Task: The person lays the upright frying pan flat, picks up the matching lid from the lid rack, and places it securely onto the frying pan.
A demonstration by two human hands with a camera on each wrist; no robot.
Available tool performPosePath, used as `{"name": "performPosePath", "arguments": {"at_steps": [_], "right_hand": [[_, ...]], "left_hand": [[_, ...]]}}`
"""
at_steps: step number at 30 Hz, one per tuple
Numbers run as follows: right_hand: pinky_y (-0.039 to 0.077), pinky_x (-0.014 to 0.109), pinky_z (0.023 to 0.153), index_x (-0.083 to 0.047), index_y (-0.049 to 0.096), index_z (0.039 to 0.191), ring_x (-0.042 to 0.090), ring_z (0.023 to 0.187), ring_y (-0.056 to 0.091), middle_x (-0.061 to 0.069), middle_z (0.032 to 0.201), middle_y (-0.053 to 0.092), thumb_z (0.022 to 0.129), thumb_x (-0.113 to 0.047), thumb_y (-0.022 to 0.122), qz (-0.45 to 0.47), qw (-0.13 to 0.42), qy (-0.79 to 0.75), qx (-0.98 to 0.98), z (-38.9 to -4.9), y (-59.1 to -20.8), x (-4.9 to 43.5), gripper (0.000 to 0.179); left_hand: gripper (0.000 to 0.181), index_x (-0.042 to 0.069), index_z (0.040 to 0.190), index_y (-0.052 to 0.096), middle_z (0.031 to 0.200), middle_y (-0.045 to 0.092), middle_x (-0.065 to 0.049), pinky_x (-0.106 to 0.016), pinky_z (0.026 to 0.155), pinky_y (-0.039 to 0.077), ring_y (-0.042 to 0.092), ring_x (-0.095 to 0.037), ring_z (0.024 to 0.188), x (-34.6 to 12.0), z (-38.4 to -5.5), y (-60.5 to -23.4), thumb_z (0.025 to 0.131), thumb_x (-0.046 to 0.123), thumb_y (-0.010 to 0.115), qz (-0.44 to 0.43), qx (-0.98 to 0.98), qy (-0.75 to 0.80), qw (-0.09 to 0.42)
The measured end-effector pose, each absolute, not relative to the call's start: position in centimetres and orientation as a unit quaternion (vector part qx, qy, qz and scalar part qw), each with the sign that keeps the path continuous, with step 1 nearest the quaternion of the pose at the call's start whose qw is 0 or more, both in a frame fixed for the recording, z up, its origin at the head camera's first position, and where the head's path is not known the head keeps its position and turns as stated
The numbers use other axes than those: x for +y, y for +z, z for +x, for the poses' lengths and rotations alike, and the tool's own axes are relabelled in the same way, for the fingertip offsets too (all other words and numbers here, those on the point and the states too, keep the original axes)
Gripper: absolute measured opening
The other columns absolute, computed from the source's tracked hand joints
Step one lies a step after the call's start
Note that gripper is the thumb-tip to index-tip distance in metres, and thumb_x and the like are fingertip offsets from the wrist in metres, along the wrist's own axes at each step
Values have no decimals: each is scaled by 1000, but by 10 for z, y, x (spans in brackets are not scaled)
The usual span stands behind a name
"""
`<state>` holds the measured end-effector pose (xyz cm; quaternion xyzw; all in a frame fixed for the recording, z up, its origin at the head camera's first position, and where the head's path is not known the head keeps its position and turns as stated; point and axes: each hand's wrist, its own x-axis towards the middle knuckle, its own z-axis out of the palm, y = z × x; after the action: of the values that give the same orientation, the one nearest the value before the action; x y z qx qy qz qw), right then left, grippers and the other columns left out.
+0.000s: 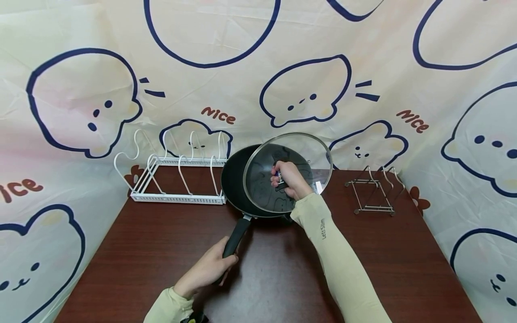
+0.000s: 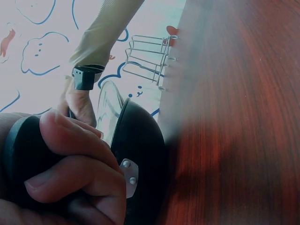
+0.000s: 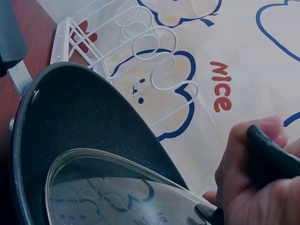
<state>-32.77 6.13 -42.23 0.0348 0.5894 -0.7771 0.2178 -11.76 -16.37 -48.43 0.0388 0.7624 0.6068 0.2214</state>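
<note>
My left hand (image 1: 208,269) grips the long black handle (image 1: 237,237) of a dark frying pan (image 1: 234,179). In the left wrist view the fingers (image 2: 75,178) curl round that handle, near the riveted metal bracket (image 2: 130,177). My right hand (image 1: 291,179) holds a clear glass lid (image 1: 317,154) by its black knob, largely covered by the fingers in the head view. Shifted to the right, the lid overlaps the right part of the pan. In the right wrist view the pan's speckled inside (image 3: 70,122) shows left of the tilted lid (image 3: 117,201).
A white wire rack (image 1: 177,199) with curved dividers stands at the back left, close beside the pan. Farther right is a small silver wire rack (image 1: 375,208). Behind the brown table (image 1: 278,278) hangs a cartoon-printed cloth (image 1: 242,94).
</note>
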Motion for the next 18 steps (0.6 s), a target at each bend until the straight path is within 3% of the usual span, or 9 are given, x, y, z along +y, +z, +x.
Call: {"name": "performPosePath", "arguments": {"at_steps": [18], "right_hand": [[36, 20, 45, -5, 46, 86, 8, 50, 38, 1, 75, 47, 95, -2, 36, 31, 219, -781, 585, -328, -424, 60, 13]], "left_hand": [[19, -3, 116, 44, 63, 53, -8, -28, 40, 43, 47, -17, 40, -165, -117, -484, 101, 5, 53, 40, 759, 608, 228]]}}
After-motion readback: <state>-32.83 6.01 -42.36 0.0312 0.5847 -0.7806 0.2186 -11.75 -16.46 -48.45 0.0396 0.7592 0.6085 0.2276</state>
